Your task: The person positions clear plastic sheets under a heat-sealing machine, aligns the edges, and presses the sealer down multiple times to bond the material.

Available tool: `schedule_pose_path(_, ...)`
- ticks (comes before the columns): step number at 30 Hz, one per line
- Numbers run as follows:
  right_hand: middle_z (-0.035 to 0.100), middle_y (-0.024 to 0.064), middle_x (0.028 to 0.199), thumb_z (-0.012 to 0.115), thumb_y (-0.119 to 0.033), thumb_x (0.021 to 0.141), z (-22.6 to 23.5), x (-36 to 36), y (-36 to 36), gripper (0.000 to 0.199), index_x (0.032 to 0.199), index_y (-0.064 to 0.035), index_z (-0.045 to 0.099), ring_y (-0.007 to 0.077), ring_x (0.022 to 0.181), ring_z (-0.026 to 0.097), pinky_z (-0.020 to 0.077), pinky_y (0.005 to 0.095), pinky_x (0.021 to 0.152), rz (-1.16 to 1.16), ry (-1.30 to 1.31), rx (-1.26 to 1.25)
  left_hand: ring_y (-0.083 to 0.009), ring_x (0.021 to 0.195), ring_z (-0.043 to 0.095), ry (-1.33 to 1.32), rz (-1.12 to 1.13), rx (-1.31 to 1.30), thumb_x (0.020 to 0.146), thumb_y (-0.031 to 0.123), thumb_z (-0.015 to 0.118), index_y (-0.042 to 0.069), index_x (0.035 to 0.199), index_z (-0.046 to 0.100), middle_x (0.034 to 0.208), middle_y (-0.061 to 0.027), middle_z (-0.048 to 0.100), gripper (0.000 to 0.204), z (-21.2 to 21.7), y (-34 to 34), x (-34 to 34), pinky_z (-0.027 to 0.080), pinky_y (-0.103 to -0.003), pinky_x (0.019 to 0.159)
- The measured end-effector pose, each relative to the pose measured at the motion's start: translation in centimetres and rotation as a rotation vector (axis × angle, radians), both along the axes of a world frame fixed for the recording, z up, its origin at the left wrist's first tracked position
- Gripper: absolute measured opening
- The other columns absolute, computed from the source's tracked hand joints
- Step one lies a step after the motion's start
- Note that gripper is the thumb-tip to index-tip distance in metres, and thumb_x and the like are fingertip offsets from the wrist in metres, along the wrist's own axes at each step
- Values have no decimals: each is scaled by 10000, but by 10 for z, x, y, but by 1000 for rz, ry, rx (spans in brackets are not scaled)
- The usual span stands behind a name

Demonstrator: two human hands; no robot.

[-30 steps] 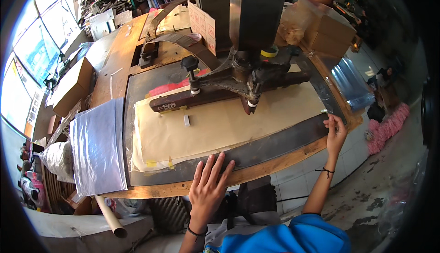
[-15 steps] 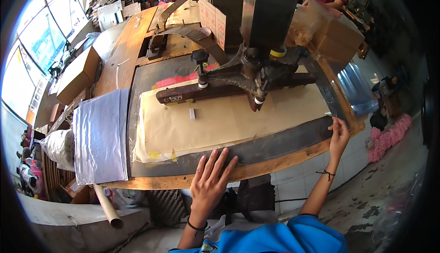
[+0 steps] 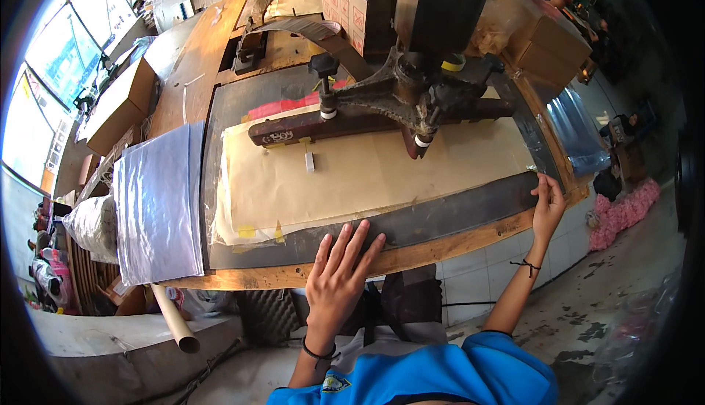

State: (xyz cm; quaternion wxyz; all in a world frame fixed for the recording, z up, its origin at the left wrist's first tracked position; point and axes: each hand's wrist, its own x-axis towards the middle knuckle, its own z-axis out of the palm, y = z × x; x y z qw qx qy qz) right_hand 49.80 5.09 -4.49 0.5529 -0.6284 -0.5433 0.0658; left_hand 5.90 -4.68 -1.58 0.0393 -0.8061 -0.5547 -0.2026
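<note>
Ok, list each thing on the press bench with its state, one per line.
left hand: open, fingers spread, flat on the bench's front edge.
right hand: fingers on the right corner of the dark plate.
dark plate: lying flat on the bench, mostly covered.
tan sheet: spread flat over the plate, under the press head.
press head: over the sheet's far edge.
clear plastic sheets: stacked flat at left.
cardboard box: closed.

Over the last second the head camera has tipped and drawn nearer, so the dark flat press bed point(image 3: 455, 218) fills more of the view. The left hand point(image 3: 339, 276), fingers spread, has slid slightly along the bed's near edge. The right hand point(image 3: 548, 208) has edged inward at the right corner, fingertips meeting the tan paper sheet point(image 3: 382, 177).
</note>
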Motion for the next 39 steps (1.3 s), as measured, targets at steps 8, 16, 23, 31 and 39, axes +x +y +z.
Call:
schedule_pose_path(8, 644, -12, 814, 622, -260, 1071, 3, -4, 0, 292, 1136, 2, 732, 57, 740, 585, 435, 228, 669, -39, -43, -26, -214, 1415, 529, 6, 14, 8, 881, 81, 582, 280, 1496, 565, 1566, -14, 528, 647, -3, -1, 0, 375, -427, 1203)
schedule_pose_path(16, 659, -7, 824, 635, -254, 1063, 2, 2, 1, 282, 1118, 3, 736, 67, 725, 600, 439, 228, 647, -51, -58, -21, -225, 1400, 543, -12, 17, 20, 849, 58, 599, 274, 1457, 601, 1545, -17, 549, 646, -2, -1, 2, 384, -436, 1196)
schedule_pose_path(23, 637, -9, 808, 632, -242, 1065, 1, 0, 1, 278, 1130, 9, 733, 62, 729, 588, 448, 227, 662, -3, -16, 20, -249, 1357, 583, -96, 30, 50, 766, 2, 637, 274, 1377, 674, 1494, -22, 600, 669, -1, 1, 5, 434, -454, 1154)
schedule_pose_path(31, 622, -19, 798, 628, -249, 1067, 2, -3, 1, 286, 1141, 7, 730, 60, 736, 585, 448, 225, 661, 23, 26, 21, -258, 1369, 570, -124, 35, 75, 719, -40, 644, 259, 1370, 678, 1484, -25, 606, 718, -2, 0, 6, 428, -462, 1159)
schedule_pose_path(39, 689, -8, 856, 633, -253, 1063, 1, 0, 0, 278, 1142, -6, 734, 57, 727, 594, 434, 219, 640, 51, 47, 26, -241, 1414, 521, -41, 26, 70, 803, 56, 662, 268, 1471, 589, 1545, -22, 543, 704, -4, -1, 5, 392, -438, 1199)
